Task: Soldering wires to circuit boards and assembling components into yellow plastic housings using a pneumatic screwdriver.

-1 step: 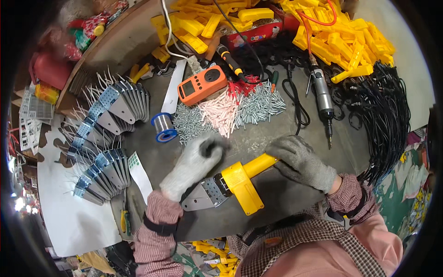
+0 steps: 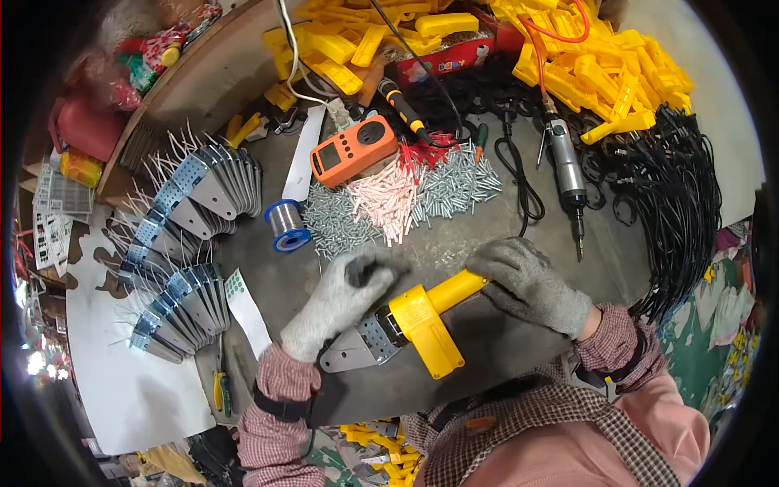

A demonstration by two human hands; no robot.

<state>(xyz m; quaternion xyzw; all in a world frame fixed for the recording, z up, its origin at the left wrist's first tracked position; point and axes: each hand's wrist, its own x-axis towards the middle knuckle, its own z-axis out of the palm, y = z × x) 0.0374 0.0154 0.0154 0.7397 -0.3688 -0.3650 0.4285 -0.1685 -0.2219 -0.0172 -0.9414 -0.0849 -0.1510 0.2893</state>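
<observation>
In front of me on the bench lies a yellow-handled tool (image 2: 426, 337), made of a yellow plastic housing and grip with a perforated metal bracket and a flat grey metal plate (image 2: 347, 351) at its left end. My right hand (image 2: 527, 280), in a grey knit glove, is closed round the end of the yellow grip. My left hand (image 2: 349, 290), gloved alike, hovers over the bench just above the metal plate. Its fingers are curled toward the thumb and slightly blurred; whatever they may hold is hidden. Beyond it are piled silver screws (image 2: 341, 221) and pale pink sleeves (image 2: 385, 199).
Grey plates with wires (image 2: 191, 296) stand in rows at left. A solder spool (image 2: 288, 223), an orange meter (image 2: 353, 152) and a soldering iron (image 2: 403, 109) sit behind. A power screwdriver (image 2: 565, 162), black cords (image 2: 673, 195) and yellow housings (image 2: 600, 65) fill the right and back.
My left hand has come slightly nearer to me, toward the tool. The right hand and the yellow-handled tool have stayed in place.
</observation>
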